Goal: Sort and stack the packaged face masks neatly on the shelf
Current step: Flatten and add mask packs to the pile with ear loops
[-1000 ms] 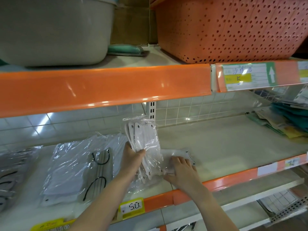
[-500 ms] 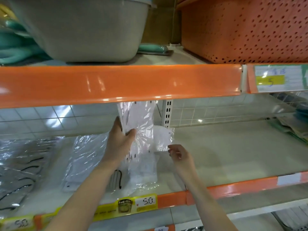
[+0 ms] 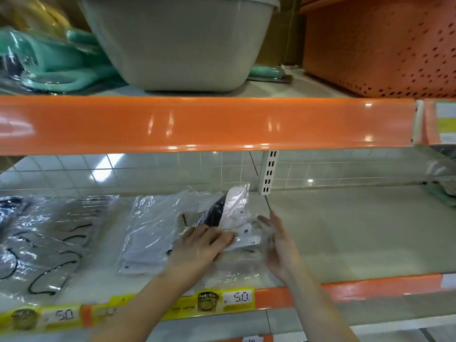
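Observation:
A clear-wrapped pack of white face masks (image 3: 235, 213) lies on the pale shelf (image 3: 345, 230), leaning on a pile of white mask packs (image 3: 153, 233). My left hand (image 3: 202, 245) rests flat on the pack's near end, fingers straight. My right hand (image 3: 278, 240) stands edge-on just right of the pack, fingers straight, against its loose plastic. Further left lie packs with black ear loops (image 3: 49, 245).
An orange shelf lip (image 3: 209, 124) hangs low overhead, carrying a grey tub (image 3: 177, 40) and an orange perforated basket (image 3: 380, 45). Yellow price tags (image 3: 237, 298) line the front edge. An upright slotted post (image 3: 267, 172) stands at the back. More goods lie far right (image 3: 441, 193).
My left hand has brought the raised pack down from upright onto the pile and now presses it flat. My right hand has opened beside it. The view has shifted left.

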Motion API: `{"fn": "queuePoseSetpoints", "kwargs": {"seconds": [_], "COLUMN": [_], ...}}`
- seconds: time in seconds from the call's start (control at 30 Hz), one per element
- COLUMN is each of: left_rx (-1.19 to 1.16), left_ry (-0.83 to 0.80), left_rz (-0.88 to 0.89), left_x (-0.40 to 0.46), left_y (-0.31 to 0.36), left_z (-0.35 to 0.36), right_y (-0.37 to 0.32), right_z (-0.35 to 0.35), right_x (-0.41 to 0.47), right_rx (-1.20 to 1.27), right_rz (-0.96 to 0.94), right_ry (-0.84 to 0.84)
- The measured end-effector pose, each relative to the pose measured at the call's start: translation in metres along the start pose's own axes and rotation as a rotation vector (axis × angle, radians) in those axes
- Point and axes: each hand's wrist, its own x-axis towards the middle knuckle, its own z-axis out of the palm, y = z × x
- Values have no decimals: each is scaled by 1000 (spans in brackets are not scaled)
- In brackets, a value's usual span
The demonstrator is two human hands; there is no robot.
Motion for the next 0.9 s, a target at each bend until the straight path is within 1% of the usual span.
{"fn": "queuePoseSetpoints", "kwargs": {"seconds": [0.13, 0.2, 0.27, 0.37, 0.5, 0.57, 0.67, 0.8, 0.83, 0.9], "left_rx": [-5, -26, -46, -5, -45, -70, -116, -178, -194, -239], "left_ry": [-126, -158, -149, -146, -180, -199, -184, -192, -184, -155], "left_rz": [-45, -74, -78, -75, -159, -185, -204, -204, -196, -169], "left_x": [-18, -23, -28, -33, -37, -37, -36, -33, -32, -29], "left_y": [1, 2, 2, -3, -12, -16, -19, -13, -9, 0], "left_z": [7, 9, 9, 5, 1, 0, 1, 4, 4, 3], "right_y": [18, 24, 26, 27, 32, 38, 44, 43, 42, 40], "right_z": [1, 7, 13, 21, 25, 24, 18, 16, 17, 25], "right_x": [3, 6, 9, 13, 28, 38, 45, 36, 33, 31], "right_rx": [-452, -609, -693, -715, -788, -841, -1036, -1435, -1489, -1509], "right_rz": [-42, -83, -124, -145, -186, -193, -262, -460, -512, -579], "right_ry": [119, 142, 134, 120, 94, 133, 218, 227, 216, 181]}}
